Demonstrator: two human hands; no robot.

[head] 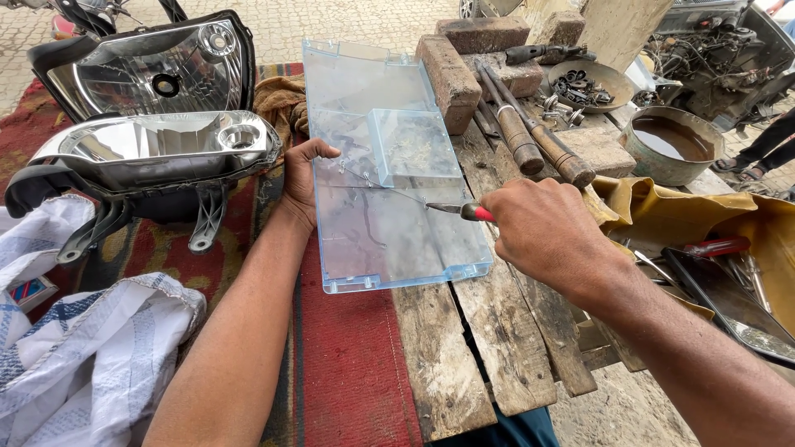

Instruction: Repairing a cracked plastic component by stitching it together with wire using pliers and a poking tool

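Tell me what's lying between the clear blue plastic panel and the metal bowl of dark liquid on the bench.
In the head view, between the plastic panel and the bowl of dark liquid lie a brick and two wooden-handled tools on the plank bench.

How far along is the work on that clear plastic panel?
Done: the panel lies flat on the bench. In hand: the left hand steadies its edge while the right hand holds a red-handled tool on a long crack. Left: the crack looks open.
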